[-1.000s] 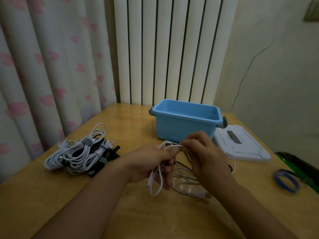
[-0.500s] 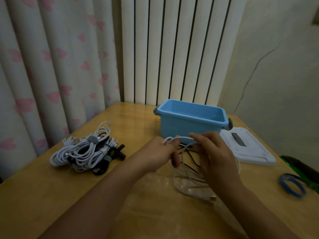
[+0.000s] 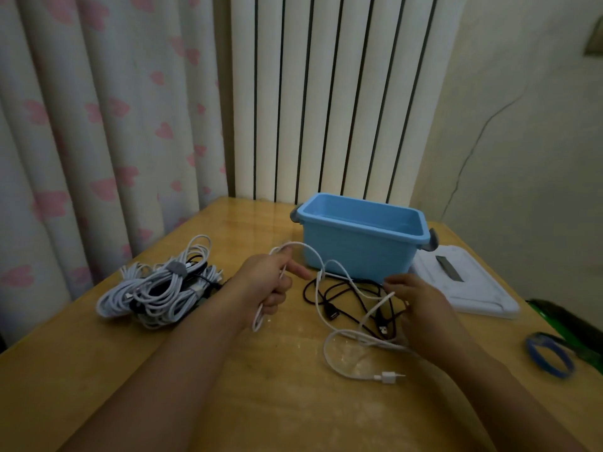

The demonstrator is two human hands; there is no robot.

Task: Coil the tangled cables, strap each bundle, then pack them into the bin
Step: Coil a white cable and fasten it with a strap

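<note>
- The step in hand looks like coiling: the left hand [image 3: 272, 282] has its fingers curled round gathered loops of a thin white charging cable [image 3: 329, 316], with one finger pointing out toward 3 o'clock.
- The right hand [image 3: 419, 305] pinches the same white cable farther along its run, fingers bent down over it, at about 4 o'clock from the open light-blue plastic bin [image 3: 360, 244].
- Between the two hands the white cable arcs up and then trails across the wooden tabletop [image 3: 228, 402], ending in a small white plug toward 6 o'clock.
- A thin black cable [image 3: 342, 300] lies loose under and across the white one, just in front of the bin; the two seem tangled.
- Next move, as I judge it: draw the white cable free of the black one and feed another loop into the left hand, keeping the loops even for strapping.
- Counts: one bin, with nothing visible in the part of its inside that shows; two loose cables; one heap of white and dark cable bundles [image 3: 156, 290] at 9 o'clock, their number unclear.
- One white flat lid [image 3: 470, 285] lies at 3 o'clock of the bin, and one blue band [image 3: 549, 358] near the right edge.
</note>
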